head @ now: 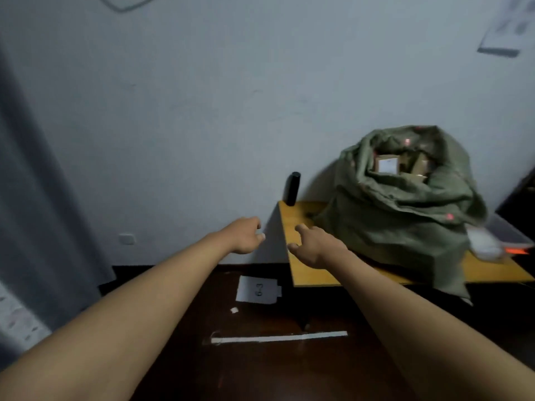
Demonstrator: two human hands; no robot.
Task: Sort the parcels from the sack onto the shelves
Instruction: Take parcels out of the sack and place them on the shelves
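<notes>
A green cloth sack (pixel 405 215) stands open on a yellow wooden table (pixel 307 273) at the right. Brown cardboard parcels (pixel 388 164) show inside its mouth, one with a white label. Both my arms reach forward. My left hand (pixel 246 234) hangs in the air left of the table's corner, fingers loosely curled, holding nothing. My right hand (pixel 314 246) hovers over the table's left part, just left of the sack, fingers relaxed and empty. No shelves are in view.
A black cylinder (pixel 292 188) stands at the table's back left corner against the grey wall. A white object (pixel 485 244) and a dark tray lie right of the sack. On the dark floor lie a white paper label (pixel 257 289) and a white tape strip (pixel 278 337). A grey curtain hangs at the left.
</notes>
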